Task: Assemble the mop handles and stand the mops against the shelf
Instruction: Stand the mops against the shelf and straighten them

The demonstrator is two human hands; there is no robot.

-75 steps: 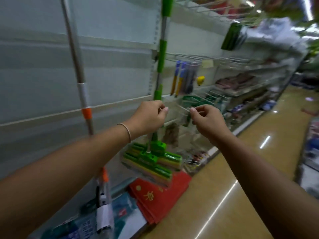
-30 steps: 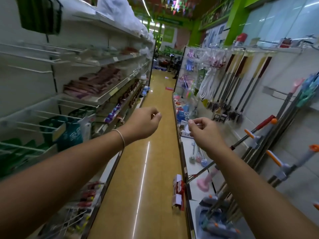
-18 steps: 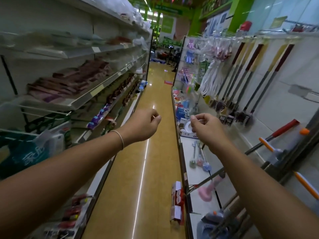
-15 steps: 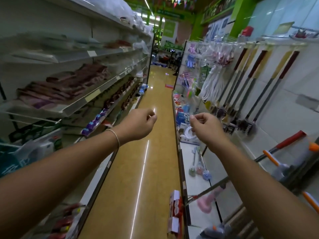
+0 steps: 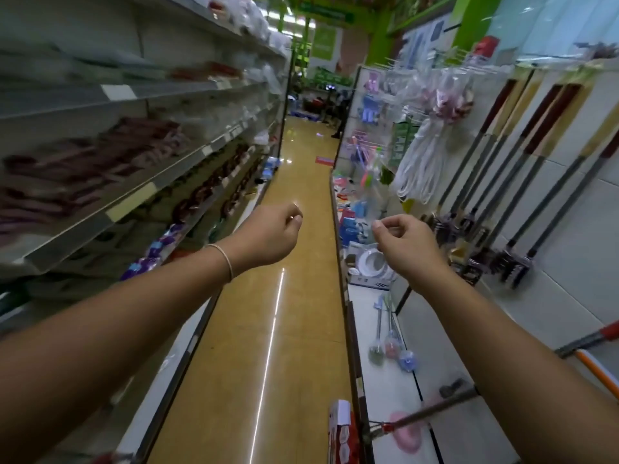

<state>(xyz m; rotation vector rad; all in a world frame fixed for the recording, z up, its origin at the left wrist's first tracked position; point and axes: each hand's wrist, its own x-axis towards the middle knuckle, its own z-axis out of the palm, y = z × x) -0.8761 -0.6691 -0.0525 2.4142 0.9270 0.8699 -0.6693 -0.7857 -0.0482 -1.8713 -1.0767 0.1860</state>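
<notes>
I am looking down a shop aisle. My left hand [image 5: 268, 234] is raised over the aisle with its fingers curled and nothing in it. My right hand [image 5: 407, 244] is beside it, fingers loosely pinched, also holding nothing. Several long-handled brooms [image 5: 522, 182] lean against the white tiled wall on the right. At the right edge, a red-gripped metal pole [image 5: 593, 336] and an orange pole [image 5: 599, 370] stick into view. A metal handle [image 5: 432, 410] lies across the low white shelf [image 5: 385, 390] at the bottom right.
Stocked shelves [image 5: 134, 195] line the left side. The yellow floor [image 5: 278, 313] runs between the two rows. Toilet brushes [image 5: 388, 343], a white round item [image 5: 373, 266] and hanging packaged goods [image 5: 422, 155] fill the right side. A red and white box [image 5: 340, 426] stands at the shelf's edge.
My view has swung from the left shelf, where a green mop stood, to look down the aisle. Both hands stay raised and hold nothing.
</notes>
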